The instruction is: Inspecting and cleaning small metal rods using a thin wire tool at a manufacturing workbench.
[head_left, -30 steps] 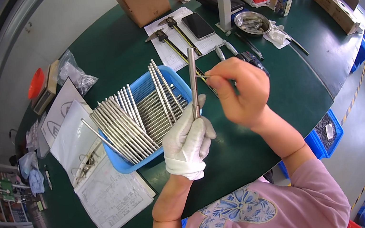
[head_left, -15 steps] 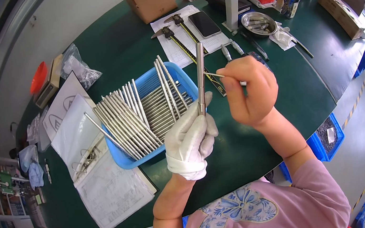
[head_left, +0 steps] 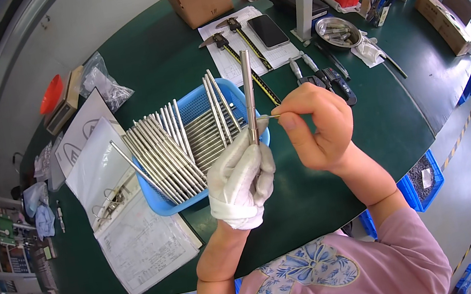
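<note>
My left hand (head_left: 236,181), in a white glove, is closed around the lower part of a slim metal rod (head_left: 247,79) and keeps it nearly upright. Bare, my right hand (head_left: 324,126) pinches a thin metal pin (head_left: 270,117) between thumb and forefinger. The pin lies sideways, its tip at the side of the rod just above the gloved fingers; whether it enters a hole there I cannot tell. Behind the glove is a blue plastic basket (head_left: 161,206) with many similar metal rods (head_left: 163,153), some stacked aslant and others lying in rows.
Beyond the basket, two calipers (head_left: 222,42) and a phone (head_left: 268,30) rest on paper sheets. Micrometers (head_left: 315,74) lie past my right hand, near a metal bowl (head_left: 323,40) of parts. An open binder (head_left: 150,251) is at left, a cardboard box (head_left: 198,0) at the back.
The rod has moved slightly left and stands straighter. My right hand has come left and down, bringing the pin lower against the rod's side.
</note>
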Available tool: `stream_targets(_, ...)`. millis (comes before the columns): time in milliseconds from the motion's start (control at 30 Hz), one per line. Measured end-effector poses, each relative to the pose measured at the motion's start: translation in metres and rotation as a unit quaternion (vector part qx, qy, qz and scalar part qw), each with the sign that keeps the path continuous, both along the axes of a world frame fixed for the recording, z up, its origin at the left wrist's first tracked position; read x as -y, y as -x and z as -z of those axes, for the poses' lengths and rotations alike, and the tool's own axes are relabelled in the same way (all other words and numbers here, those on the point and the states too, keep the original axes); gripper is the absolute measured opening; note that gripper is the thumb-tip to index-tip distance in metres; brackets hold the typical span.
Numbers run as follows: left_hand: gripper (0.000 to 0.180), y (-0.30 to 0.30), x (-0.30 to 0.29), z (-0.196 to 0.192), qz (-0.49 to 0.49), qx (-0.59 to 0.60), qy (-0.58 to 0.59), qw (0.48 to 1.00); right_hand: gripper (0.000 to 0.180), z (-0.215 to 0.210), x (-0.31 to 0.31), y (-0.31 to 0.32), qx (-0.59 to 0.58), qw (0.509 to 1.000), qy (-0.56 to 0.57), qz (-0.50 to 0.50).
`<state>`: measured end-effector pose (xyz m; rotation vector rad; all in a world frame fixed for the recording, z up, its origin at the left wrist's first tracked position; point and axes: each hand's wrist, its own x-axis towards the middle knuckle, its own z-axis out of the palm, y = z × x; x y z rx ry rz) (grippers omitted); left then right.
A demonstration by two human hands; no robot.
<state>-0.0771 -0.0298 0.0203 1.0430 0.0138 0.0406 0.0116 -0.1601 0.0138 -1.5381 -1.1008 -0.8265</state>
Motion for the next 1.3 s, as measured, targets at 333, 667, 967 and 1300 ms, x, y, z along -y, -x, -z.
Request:
stream_targets(333,0.036,-0.003,0.0,0.001,-0.013,-0.017,0.0,1.0,0.011,0.006,-0.012,-0.005,0.066,0.996,-0.031,0.054)
stream_targets(667,0.039,-0.008,-0.002,0.009,-0.01,-0.009,-0.004,1.0,0.003,0.014,-0.017,-0.006,-0.044,0.998,-0.029,-0.022)
stream_targets(967,0.032,-0.017,-0.031,0.006,-0.087,0.022,0.219,0.972,0.013,0.005,-0.014,0.012,0.017,0.993,0.034,-0.109)
stream_targets(1300,0.03,-0.019,-0.052,0.015,0.008,0.059,0.409,0.911,0.014,0.022,-0.031,0.02,0.04,0.986,0.083,-0.136)
